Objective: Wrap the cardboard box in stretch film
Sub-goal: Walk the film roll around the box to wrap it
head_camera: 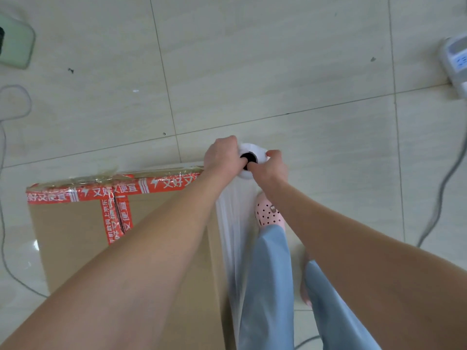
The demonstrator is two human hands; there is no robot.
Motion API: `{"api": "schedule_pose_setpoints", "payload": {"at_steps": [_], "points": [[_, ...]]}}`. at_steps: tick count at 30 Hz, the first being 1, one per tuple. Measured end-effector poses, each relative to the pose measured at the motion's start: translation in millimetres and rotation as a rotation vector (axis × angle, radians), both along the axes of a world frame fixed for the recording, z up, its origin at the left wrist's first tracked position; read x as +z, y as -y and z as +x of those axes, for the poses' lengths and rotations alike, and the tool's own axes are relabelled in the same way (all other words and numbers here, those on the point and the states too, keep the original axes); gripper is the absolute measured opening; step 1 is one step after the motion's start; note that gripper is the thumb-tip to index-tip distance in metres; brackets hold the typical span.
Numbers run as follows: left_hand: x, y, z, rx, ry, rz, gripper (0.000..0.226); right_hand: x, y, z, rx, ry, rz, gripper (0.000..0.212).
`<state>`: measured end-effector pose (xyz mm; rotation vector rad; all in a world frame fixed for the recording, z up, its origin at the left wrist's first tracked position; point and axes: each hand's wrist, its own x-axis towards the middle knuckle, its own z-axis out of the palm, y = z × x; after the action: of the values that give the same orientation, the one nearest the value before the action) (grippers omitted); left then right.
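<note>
Forearms partly hide the cardboard box; left hand and right hand clutch the film roll.

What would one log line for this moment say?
phase: wrapping | left hand: grips film roll | right hand: grips film roll | stretch film: runs from roll along cardboard box side

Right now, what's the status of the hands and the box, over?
Gripping film roll: left hand and right hand, a finger of each in its core. Drawn stretch film runs along cardboard box. Pink shoe close beside it.
</note>
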<state>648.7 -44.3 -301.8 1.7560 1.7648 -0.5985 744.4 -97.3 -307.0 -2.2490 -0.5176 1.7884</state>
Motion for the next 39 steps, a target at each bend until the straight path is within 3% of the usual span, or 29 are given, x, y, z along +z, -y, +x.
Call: {"api": "schedule_pose_setpoints", "payload": {"at_steps": [5, 10, 18, 21, 26, 29, 34, 39], "points": [[-9.2, -5.5, 4.2, -0.315, 0.074, 0.008, 0.028, -5.4, -3.6, -5.2, -0.07, 0.017, 0.016, 0.048], [-16.4, -26.2, -3.2, -0.362, 0.044, 0.001, 0.021, -4.8, -23.4, -7.5, 0.08, 0.057, 0.053, 0.05], [-16.6, -51.3, -32.8, 0.043, 0.052, -0.026, 0.006, -4.7, -66.4, -20.8, 0.264, 0.104, 0.147, 0.051], [-16.9, -59.4, -49.5, 0.201, 0.064, -0.018, 0.01, -3.8, -80.9, -31.2, 0.313, 0.153, 0.16, 0.05], [-17.3, -63.3, -65.8, 0.471, 0.097, -0.135, 0.026, -4.0, -92.5, -48.9, 0.126, -0.027, -0.028, 0.056], [-17.0, -65.1, -69.7, 0.331, 0.079, -0.134, 0.013, -4.6, -94.1, -54.4, 0.11, -0.035, -0.02, 0.056], [-12.6, -72.8, -66.7, -0.024, 0.084, -0.131, 0.032, -3.2, -87.7, -59.8, 0.161, -0.056, -0.019, 0.061], [-14.9, -82.5, -61.1, -0.115, 0.019, -0.155, 0.012, -3.0, -97.2, -53.9, 0.256, -0.008, -0.024, 0.06]]}}
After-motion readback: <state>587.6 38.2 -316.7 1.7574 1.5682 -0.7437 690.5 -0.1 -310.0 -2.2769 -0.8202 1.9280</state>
